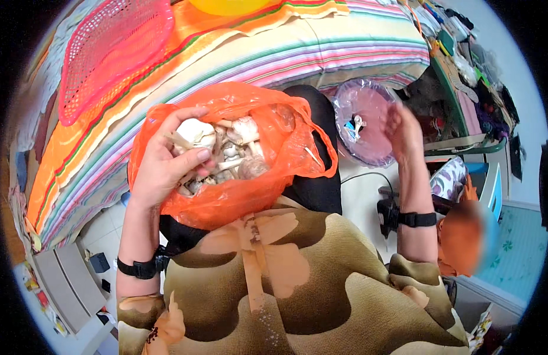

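Though apart from the right hand [407, 135] (grip unclear), left hand [157, 168] around papery, rounded garlic [197, 134] over crinkly plastic bag [232, 205].

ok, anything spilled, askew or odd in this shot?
No visible spill: the loose garlic lies in the orange bag. Only the clutter at upper right looks untidy, with mixed items heaped together.
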Demonstrator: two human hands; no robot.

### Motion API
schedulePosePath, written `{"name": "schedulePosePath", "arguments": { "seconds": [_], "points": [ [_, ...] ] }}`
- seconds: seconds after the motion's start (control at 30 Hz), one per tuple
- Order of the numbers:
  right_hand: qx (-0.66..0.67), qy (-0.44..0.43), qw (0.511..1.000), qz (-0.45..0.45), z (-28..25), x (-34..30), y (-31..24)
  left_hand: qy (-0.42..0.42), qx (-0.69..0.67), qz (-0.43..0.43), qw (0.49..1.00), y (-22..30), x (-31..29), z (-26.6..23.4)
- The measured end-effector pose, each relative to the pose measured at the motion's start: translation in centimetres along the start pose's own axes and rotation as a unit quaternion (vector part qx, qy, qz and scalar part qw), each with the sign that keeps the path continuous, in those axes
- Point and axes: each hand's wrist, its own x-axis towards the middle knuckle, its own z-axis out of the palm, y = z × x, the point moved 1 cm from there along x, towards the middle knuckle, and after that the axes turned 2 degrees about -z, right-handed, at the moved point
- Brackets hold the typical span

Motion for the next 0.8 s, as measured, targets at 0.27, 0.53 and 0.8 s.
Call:
{"name": "schedulePosePath", "arguments": {
  "seconds": [0.27, 0.53, 0.8],
  "points": [
    [-0.134, -0.068, 0.924, 0.352, -4.1, -4.7, 12.5, 0.005, 0.037, -0.008, 0.999, -0.8, 0.3, -0.1],
    [-0.419, -0.206, 0.859, 0.210, -10.0, -4.2, 22.3, 0.004, 0.044, -0.009, 0.999, -1.1, 0.4, 0.5],
    [-0.374, -0.395, 0.839, 0.006, -6.6, -14.4, 30.3, 0.006, 0.069, -0.017, 0.997, -1.3, 0.6, 0.7]
  ]
}}
